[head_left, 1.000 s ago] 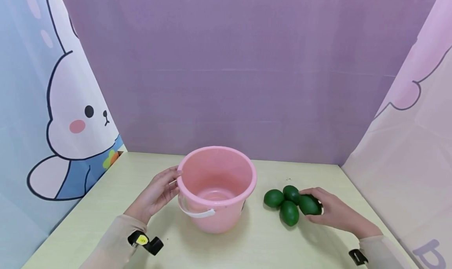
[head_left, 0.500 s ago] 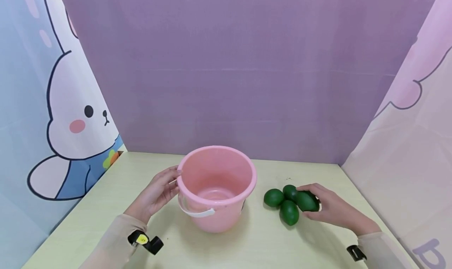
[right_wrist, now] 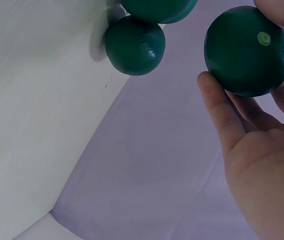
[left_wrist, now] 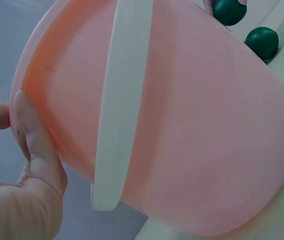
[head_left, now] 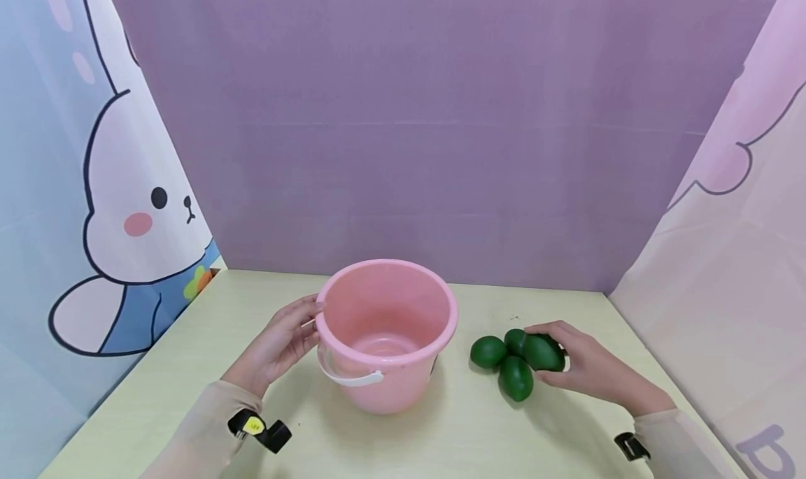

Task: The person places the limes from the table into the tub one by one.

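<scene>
The left hand [head_left: 280,346] pinches the pink bucket [head_left: 390,388] at its rim on the counter [head_left: 478,437], the right hand [head_left: 595,373] grasping a green fruit [head_left: 544,354]. Three more fruits [head_left: 488,353] sit between that one and the bucket, a purple curtain [head_left: 403,129] behind.

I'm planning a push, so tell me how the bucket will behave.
The bucket is probably light for its size, with nothing showing inside. It may tip if pushed high, since it narrows downward. Its hanging handle could swing.

Pale beige sleeves [head_left: 200,430] carry black wrist mounts [head_left: 276,438], the left one bearing a yellow label [head_left: 254,426].
</scene>
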A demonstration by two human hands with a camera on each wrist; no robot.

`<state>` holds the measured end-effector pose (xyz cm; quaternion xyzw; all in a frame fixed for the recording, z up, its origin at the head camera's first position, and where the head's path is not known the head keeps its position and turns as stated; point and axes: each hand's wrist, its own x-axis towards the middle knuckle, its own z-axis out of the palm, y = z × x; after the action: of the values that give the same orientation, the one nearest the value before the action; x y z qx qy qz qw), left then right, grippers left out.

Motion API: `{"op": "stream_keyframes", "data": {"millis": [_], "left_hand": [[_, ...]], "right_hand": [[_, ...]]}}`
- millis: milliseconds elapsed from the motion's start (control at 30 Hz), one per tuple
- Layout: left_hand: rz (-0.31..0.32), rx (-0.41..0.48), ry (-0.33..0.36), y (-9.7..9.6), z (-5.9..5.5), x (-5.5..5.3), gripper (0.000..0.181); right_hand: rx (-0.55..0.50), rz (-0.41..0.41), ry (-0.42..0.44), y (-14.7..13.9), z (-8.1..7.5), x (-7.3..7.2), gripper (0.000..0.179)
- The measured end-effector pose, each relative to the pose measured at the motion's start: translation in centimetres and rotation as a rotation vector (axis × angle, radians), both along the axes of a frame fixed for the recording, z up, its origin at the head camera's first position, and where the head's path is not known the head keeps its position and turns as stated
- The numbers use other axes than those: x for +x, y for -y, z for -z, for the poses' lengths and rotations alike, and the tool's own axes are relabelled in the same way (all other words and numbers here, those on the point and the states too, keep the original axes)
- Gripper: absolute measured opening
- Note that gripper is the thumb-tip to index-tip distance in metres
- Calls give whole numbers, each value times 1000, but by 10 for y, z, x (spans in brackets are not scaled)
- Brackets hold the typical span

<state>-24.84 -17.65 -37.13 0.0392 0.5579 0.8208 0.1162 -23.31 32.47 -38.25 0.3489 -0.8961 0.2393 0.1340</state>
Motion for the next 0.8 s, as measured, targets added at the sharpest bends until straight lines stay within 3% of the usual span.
{"op": "stream_keyframes", "data": {"millis": [300, 800], "left_hand": [[8, -17, 0, 0, 0, 1, 40], [11, -2, -13, 0, 1, 0, 41]], "right_hand": [[-5, 5, -1, 4, -2, -3, 63], [-26, 4, 1, 13, -10, -4, 63]]}}
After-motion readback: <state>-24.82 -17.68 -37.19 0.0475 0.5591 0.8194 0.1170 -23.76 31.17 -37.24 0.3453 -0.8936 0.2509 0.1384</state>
